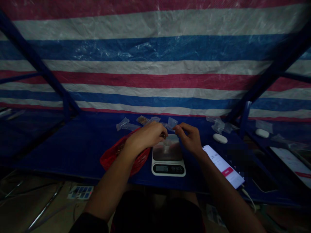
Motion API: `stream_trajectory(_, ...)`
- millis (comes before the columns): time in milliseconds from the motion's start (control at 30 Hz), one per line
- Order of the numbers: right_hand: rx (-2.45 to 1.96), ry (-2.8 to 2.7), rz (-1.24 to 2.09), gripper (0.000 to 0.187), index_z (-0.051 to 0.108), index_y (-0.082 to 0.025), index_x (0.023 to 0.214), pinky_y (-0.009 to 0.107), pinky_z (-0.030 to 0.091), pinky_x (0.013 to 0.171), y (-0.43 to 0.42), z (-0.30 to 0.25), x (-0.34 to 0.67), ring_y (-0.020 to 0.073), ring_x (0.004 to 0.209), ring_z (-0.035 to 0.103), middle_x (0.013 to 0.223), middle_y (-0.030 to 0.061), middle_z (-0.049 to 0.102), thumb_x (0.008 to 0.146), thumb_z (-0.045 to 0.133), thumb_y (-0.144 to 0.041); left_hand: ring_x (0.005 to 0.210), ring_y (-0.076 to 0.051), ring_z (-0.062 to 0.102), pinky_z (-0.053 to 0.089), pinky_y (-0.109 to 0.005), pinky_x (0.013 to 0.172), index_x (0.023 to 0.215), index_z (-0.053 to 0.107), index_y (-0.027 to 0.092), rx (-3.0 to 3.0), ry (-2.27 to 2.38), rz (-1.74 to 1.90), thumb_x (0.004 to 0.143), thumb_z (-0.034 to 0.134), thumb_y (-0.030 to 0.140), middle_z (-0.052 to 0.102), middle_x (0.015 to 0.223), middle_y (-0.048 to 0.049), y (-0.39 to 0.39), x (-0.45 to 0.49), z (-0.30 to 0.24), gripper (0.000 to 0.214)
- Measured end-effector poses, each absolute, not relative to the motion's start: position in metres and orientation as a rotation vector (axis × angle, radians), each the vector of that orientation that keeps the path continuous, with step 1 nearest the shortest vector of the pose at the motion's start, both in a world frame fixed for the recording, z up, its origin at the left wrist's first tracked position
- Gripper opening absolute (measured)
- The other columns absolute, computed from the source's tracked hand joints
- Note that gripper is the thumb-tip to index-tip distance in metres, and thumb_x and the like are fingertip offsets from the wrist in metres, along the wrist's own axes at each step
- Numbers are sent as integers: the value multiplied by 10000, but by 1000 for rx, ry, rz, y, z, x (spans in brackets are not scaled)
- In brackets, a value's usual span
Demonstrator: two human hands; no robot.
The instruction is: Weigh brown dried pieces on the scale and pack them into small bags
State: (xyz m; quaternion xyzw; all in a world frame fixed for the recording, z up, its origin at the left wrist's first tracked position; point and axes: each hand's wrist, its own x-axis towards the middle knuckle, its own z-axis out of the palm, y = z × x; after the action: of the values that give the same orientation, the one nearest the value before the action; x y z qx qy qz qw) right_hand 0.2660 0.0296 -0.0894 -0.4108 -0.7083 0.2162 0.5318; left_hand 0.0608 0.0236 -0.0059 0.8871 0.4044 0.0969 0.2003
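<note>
A small white digital scale (pixel 168 169) with a metal plate stands on the blue table in front of me. My left hand (pixel 152 135) reaches over the plate's left edge, its fingers closed around something small and brownish that I cannot make out. Partly under my left forearm lies an open red plastic bag (pixel 110 157) with small brown pieces inside. A small clear, roundish thing (pixel 167 142) rests on the plate. To the plate's right, my right hand (pixel 190 137) has thumb and fingertips pinched together; what they hold, if anything, is too small to tell.
Behind the scale lie several clear plastic bags (pixel 172 122), and one small bag (pixel 142 120) holds brown pieces. A lit phone (pixel 222 166) with a cable and a white oval object (pixel 220 138) lie to the right. Blue metal struts (pixel 52 81) and a striped tarp (pixel 155 48) bound the table.
</note>
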Motion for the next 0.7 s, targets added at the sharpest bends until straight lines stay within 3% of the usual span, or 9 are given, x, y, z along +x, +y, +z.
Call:
stream_trajectory(300, -952, -1677, 495, 309, 736, -179, 797, 304, 450, 637, 31, -90, 268, 177, 674, 622, 731, 31, 693, 978, 579, -375, 966, -235, 691, 506, -342, 905, 1031, 754, 185, 2561, 1133, 185, 848, 630, 99, 751, 981, -79, 25, 78, -25, 237)
stream_trajectory(533, -985, -1639, 500, 332, 734, -185, 786, 303, 450, 609, 32, -89, 268, 179, 647, 612, 700, 33, 686, 965, 579, -418, 975, -233, 692, 513, -337, 871, 1055, 747, 179, 2549, 1067, 223, 862, 646, 141, 755, 1035, -77, 28, 75, -25, 221)
stream_trajectory(700, -997, -1865, 635, 204, 745, -180, 839, 279, 475, 651, 40, -92, 279, 174, 704, 649, 790, 32, 737, 922, 604, -302, 1004, -212, 705, 517, -313, 907, 1097, 737, 182, 2426, 1011, 369, 901, 643, 174, 769, 1088, -67, 30, 76, -30, 217)
